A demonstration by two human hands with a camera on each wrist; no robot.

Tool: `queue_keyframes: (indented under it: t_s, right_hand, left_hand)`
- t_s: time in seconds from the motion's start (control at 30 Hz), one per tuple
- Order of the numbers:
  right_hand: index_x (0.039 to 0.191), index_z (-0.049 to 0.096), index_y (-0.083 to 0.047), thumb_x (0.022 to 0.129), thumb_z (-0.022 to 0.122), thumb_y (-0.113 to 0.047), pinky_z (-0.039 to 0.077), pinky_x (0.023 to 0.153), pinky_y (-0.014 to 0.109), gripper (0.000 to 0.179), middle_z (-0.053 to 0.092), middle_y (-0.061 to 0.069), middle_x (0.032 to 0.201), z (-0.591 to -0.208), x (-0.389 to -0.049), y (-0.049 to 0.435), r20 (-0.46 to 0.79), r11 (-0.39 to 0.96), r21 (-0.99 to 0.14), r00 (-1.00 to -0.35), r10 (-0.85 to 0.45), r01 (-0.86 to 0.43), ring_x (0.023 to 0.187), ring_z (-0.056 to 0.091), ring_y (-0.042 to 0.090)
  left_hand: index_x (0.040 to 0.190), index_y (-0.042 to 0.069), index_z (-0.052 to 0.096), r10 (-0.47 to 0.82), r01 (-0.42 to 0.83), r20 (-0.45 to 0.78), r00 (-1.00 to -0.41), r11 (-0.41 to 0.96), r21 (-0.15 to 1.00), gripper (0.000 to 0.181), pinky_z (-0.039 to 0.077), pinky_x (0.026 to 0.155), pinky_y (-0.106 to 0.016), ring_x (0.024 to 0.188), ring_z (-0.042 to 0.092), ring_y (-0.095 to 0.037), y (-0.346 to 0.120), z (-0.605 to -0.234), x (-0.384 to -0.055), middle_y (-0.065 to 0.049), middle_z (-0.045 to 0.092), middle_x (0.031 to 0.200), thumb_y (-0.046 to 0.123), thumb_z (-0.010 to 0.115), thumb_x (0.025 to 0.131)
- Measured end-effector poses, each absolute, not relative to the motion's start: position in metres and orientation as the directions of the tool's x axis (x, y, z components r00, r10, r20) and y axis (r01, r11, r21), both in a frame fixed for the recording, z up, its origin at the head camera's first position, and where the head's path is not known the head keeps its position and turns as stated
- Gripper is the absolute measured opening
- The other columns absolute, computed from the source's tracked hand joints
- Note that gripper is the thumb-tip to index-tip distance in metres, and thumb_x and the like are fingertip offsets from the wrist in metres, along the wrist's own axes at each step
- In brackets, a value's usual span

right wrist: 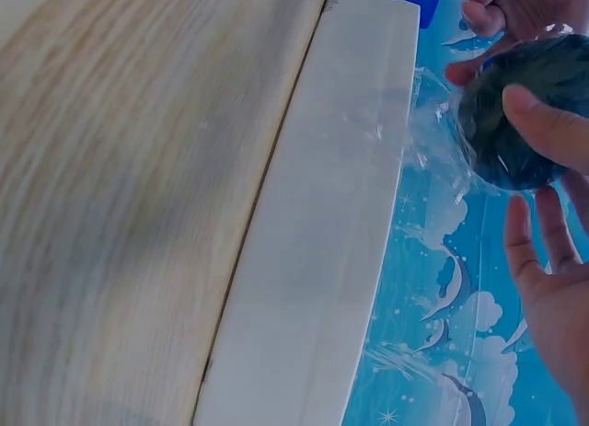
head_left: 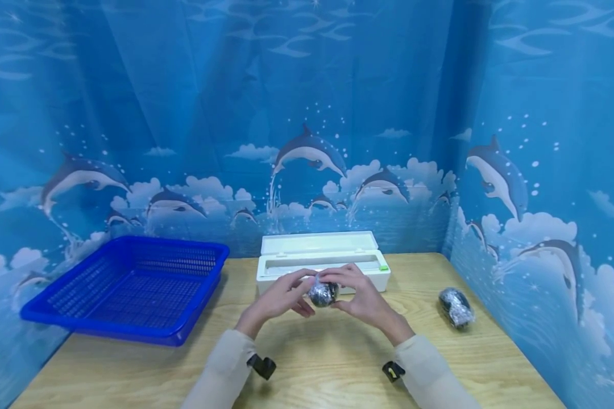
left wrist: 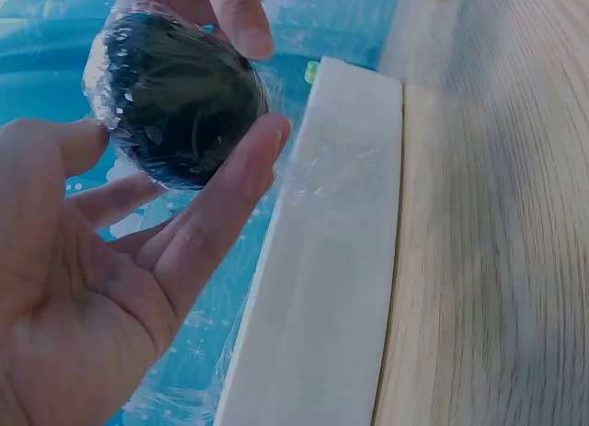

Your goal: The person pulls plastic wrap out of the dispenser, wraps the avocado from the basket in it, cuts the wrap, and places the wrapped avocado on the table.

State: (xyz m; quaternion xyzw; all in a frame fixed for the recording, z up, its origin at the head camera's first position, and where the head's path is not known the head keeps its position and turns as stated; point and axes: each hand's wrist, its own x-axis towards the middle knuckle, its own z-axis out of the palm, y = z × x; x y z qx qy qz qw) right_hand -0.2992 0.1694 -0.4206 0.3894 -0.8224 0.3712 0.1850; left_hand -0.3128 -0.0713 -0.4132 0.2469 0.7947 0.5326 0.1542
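A dark, rounded object (head_left: pixel 322 293) wrapped in shiny cling film is held up between both hands, in front of a white box (head_left: pixel 376 280). My left hand (head_left: pixel 281 296) holds its left side; in the left wrist view the thumb and fingertips are around the dark object (left wrist: pixel 184 99). From the other side my right hand (head_left: pixel 363 298) grips it, the thumb (right wrist: pixel 548 132) laid across its surface in the right wrist view. Loose clear film (right wrist: pixel 433 136) trails from the object beside the box. The film hides what the object is.
The white box's lid (head_left: pixel 317 243) stands raised at the back. To the left is a blue perforated basket (head_left: pixel 128 334). A second film-wrapped dark object (head_left: pixel 456 308) lies on the wooden table (head_left: pixel 317 363) at the right. A dolphin-print curtain (head_left: pixel 307 85) surrounds the table.
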Motion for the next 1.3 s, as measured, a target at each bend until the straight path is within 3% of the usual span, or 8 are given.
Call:
queue_keyframes:
  t_s: [0.2,0.4,0.53,0.73,0.83,1.03,1.17,1.3]
  right_hand:
    - [0.128,0.071,-0.015,0.076,0.079,0.014,0.060,0.098,0.041,0.061,0.058,0.012,0.148,-0.421,-0.297,0.169,0.594,0.411,-0.505,-0.651,-0.472,-0.759,0.133,0.054,0.033]
    - [0.128,0.068,-0.005,0.090,0.068,0.010,0.062,0.096,0.035,0.041,0.056,0.023,0.146,-0.423,-0.296,0.166,0.591,0.238,-0.684,-0.716,-0.372,-0.689,0.129,0.059,0.037]
    - [0.126,0.066,0.001,0.094,0.071,0.001,0.062,0.095,0.033,0.032,0.058,0.026,0.137,-0.425,-0.297,0.163,0.578,0.185,-0.755,-0.771,-0.267,-0.629,0.124,0.061,0.036]
    - [0.135,0.056,-0.005,0.095,0.076,-0.025,0.062,0.094,0.036,0.049,0.059,0.014,0.133,-0.420,-0.296,0.159,0.329,0.337,-0.872,-0.935,-0.135,-0.356,0.118,0.064,0.032]
    - [0.142,0.049,-0.008,0.095,0.074,-0.039,0.063,0.089,0.040,0.061,0.065,0.017,0.130,-0.418,-0.294,0.158,0.181,0.409,-0.886,-0.975,-0.129,-0.219,0.110,0.069,0.030]
    - [0.156,0.031,-0.005,0.100,0.066,-0.044,0.063,0.091,0.045,0.078,0.064,0.030,0.135,-0.416,-0.293,0.158,0.015,0.364,-0.925,-0.968,-0.250,-0.108,0.113,0.071,0.032]
    - [0.162,0.021,-0.011,0.098,0.070,-0.042,0.061,0.095,0.046,0.086,0.058,0.028,0.143,-0.412,-0.292,0.160,-0.013,0.307,-0.949,-0.958,-0.286,-0.078,0.119,0.068,0.034]
    - [0.164,0.015,-0.017,0.094,0.076,-0.039,0.062,0.092,0.045,0.095,0.051,0.026,0.151,-0.413,-0.293,0.162,-0.033,0.298,-0.952,-0.951,-0.309,-0.064,0.122,0.067,0.037]
  left_hand:
    - [0.152,0.024,0.046,0.540,0.209,0.035,-0.841,0.265,0.941,0.054,0.064,0.085,-0.053,0.092,0.076,-0.027,-0.072,-0.412,-0.314,-0.025,0.060,0.136,0.050,0.054,0.105]
    - [0.149,0.023,0.047,0.511,0.195,0.048,-0.858,0.238,0.951,0.049,0.064,0.085,-0.050,0.107,0.070,-0.031,-0.071,-0.407,-0.312,-0.024,0.050,0.137,0.041,0.059,0.105]
    - [0.148,0.020,0.043,0.504,0.186,0.055,-0.862,0.214,0.959,0.052,0.065,0.084,-0.050,0.107,0.069,-0.031,-0.069,-0.407,-0.311,-0.025,0.047,0.138,0.040,0.061,0.104]
    - [0.150,0.019,0.024,0.517,0.152,0.042,-0.855,0.174,0.973,0.067,0.063,0.086,-0.053,0.106,0.070,-0.033,-0.066,-0.409,-0.310,-0.026,0.037,0.144,0.034,0.067,0.101]
    - [0.152,0.017,0.018,0.526,0.151,0.034,-0.850,0.180,0.972,0.073,0.063,0.088,-0.054,0.104,0.072,-0.032,-0.064,-0.411,-0.309,-0.026,0.034,0.145,0.030,0.068,0.100]
    - [0.154,0.016,0.018,0.550,0.158,0.022,-0.835,0.200,0.967,0.076,0.063,0.086,-0.053,0.099,0.073,-0.030,-0.062,-0.413,-0.307,-0.027,0.036,0.144,0.031,0.069,0.100]
    - [0.155,0.019,0.020,0.552,0.165,0.010,-0.833,0.231,0.959,0.070,0.065,0.085,-0.049,0.105,0.071,-0.034,-0.062,-0.415,-0.306,-0.028,0.041,0.147,0.036,0.064,0.103]
    - [0.160,0.020,0.017,0.556,0.179,-0.008,-0.831,0.280,0.943,0.076,0.065,0.087,-0.046,0.118,0.067,-0.041,-0.063,-0.417,-0.307,-0.031,0.042,0.154,0.041,0.062,0.103]
